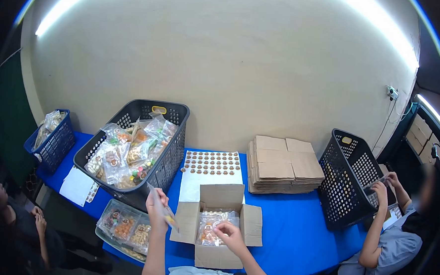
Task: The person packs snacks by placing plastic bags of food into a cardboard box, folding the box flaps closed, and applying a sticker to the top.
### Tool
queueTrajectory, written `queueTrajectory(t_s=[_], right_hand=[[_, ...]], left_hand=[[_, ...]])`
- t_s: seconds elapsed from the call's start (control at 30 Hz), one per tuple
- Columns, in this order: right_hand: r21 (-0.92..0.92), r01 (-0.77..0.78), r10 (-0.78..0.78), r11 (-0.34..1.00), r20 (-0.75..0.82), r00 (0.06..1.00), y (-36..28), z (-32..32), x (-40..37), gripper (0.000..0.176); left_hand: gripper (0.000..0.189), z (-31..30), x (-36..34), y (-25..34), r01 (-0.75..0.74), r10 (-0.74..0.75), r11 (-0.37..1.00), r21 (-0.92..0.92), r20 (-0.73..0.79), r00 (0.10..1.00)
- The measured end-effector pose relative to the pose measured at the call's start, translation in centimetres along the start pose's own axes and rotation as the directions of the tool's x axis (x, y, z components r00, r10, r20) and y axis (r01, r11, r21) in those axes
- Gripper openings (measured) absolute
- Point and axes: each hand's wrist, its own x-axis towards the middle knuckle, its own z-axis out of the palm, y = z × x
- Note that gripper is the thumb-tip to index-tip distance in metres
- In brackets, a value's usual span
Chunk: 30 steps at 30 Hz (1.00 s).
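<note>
My left hand [158, 209] is closed on a clear plastic packet [168, 216], held tilted left of the open cardboard box [222, 192]. Some yellowish content shows low in it. Over the box my right hand [230, 237] has its fingers curled in a pinch, close to the clear snack packets [208, 221] lying inside. One of these shows orange pieces and a round label. Whether the right fingertips grip anything is too small to tell. The box flaps are folded outward.
A large black basket [180, 130] holds many snack packets; a green tray [98, 230] below has more. Behind the box lies a sticker sheet [210, 179]. Flattened cartons [285, 166] are stacked right of it. Another person [394, 236] handles something at the right basket [334, 193]; a second person [21, 226] stands left.
</note>
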Motion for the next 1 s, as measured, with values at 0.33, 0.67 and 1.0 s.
queueTrajectory(t_s=[0.33,0.67,1.0], right_hand=[[0.468,-0.443,0.185,0.765,0.498,0.847,1.2,0.0,-1.7,0.031],[0.735,-0.309,0.262,0.604,0.183,0.948,-2.0,-5.8,-3.4,0.022],[0.527,-0.348,0.435,0.775,-0.046,0.899,-0.5,-6.4,-2.9,0.019]], left_hand=[[0.019,0.5,-3.3,-6.9,0.688,-0.342,0.071,-0.723,0.630,0.697],[0.038,-1.5,-6.0,-7.7,0.784,-0.776,0.319,-0.533,0.328,0.538],[0.036,-1.8,-7.4,-7.8,0.927,-0.934,0.281,-0.249,0.151,0.324]])
